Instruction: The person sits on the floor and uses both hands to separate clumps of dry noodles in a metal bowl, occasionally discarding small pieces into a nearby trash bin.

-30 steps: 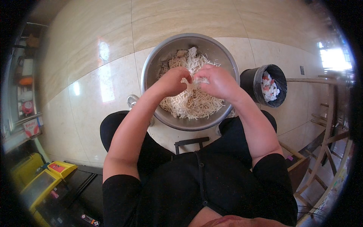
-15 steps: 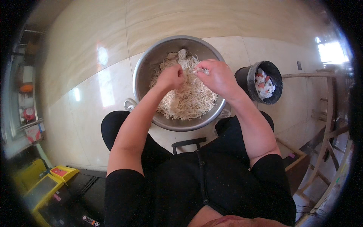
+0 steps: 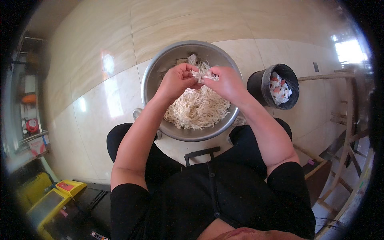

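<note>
While held above the wide round silver metal basin (image 3: 150,86): small clump of pale thin strands (image 3: 206,75), pinched between both bare hands — over the basin's far half.
Left hand (image 3: 178,82): fingers curled, thumb and fingertips clamped on the clump's left side.
Right hand (image 3: 227,84): clamped on the clump's right side, thumb pointing toward the left hand; close together, though whether touching, cannot tell.
Pile: large loose heap of cream-coloured shredded strands (image 3: 200,111), lying in the basin, beneath the hands and toward the near side.
Far basin wall: white crumpled piece (image 3: 192,59) and beige blocky lump (image 3: 182,61), side by side — too small to identify.
Bin: black cylindrical lined bin (image 3: 257,90), standing right of the basin, apart from it, with white and orange-red crumpled scraps (image 3: 282,91) inside.
Floor: glossy beige tiles (image 3: 96,136), under basin and bin.
Right edge: light-brown wooden frame with rungs (image 3: 349,108).
Lower left: yellow-edged box (image 3: 48,205).
</note>
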Demonstrator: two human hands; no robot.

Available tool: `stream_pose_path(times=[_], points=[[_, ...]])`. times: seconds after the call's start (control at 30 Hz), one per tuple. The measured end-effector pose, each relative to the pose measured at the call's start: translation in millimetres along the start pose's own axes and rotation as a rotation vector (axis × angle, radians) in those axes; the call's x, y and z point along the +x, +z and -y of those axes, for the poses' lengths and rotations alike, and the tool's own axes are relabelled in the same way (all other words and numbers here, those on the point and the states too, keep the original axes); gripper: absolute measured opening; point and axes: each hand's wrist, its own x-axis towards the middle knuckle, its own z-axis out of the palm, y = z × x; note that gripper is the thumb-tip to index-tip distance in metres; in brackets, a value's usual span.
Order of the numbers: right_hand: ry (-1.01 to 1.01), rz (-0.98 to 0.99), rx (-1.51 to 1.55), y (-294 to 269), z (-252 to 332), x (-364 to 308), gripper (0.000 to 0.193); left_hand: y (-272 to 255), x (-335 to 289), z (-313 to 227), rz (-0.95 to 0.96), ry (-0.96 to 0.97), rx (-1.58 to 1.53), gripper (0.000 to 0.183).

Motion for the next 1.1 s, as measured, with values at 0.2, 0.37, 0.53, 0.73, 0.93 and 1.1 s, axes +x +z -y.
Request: stream_pose_path(times=[0.2, 0.37, 0.53, 0.73, 0.93, 1.1], points=[[-0.027, -0.044, 0.202, 12, 2, 4, 0.025, -11, -6, -6, 0.004, -0.088, 0.109, 0.019], [0.048, 0.029, 0.341, 19, 2, 10, 0.027, -15, -15, -4, -0.012, -0.046, 0.024, 0.021], [-0.012, 0.044, 0.294, 22, 10, 13, 0.028, -18, -21, -10, -0.062, -0.027, 0.063, 0.024], [0.001, 0.099, 0.271, 21, 18, 14, 0.018, -25, -23, -8, -0.127, 0.047, 0.157, 0.021], [0.084, 0.022, 0.37, 27, 10, 19, 0.023, -25, -25, -16, -0.248, 0.058, -0.019, 0.024], [0.02, 0.033, 0.344, 27, 19, 14, 0.021, -26, -26, -8, -0.141, 0.066, 0.027, 0.029]])
